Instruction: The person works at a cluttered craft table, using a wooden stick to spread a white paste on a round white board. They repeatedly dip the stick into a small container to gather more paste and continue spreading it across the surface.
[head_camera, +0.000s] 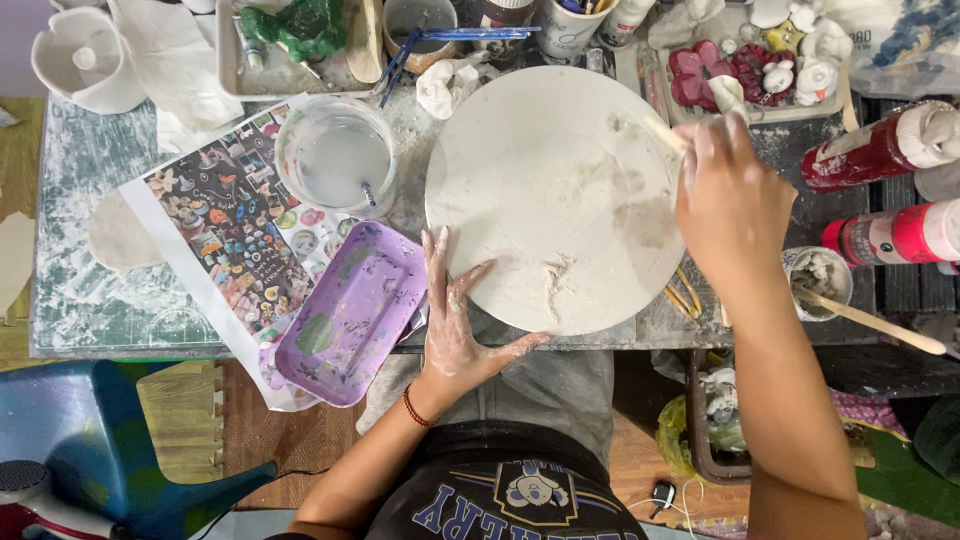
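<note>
Partly hidden stick (664, 132) in right hand (728, 200), left hand (455, 310) steadying white disc (550, 190)

The round white plaster-like disc (555, 195) looks matt and chalky, rough with smears at its 3 o'clock edge. At its 8 o'clock, the purple rectangular plastic tray (350, 315) is smooth, faintly glossy, paint-stained. At 9 o'clock, the clear plastic cup (335, 155) holds cloudy water. The desk (90, 290) is dusty, white-crusted.

Plaster-smeared table (90, 290) — round white slab (540, 190), purple tray (350, 315), water tub (335, 155)
</note>
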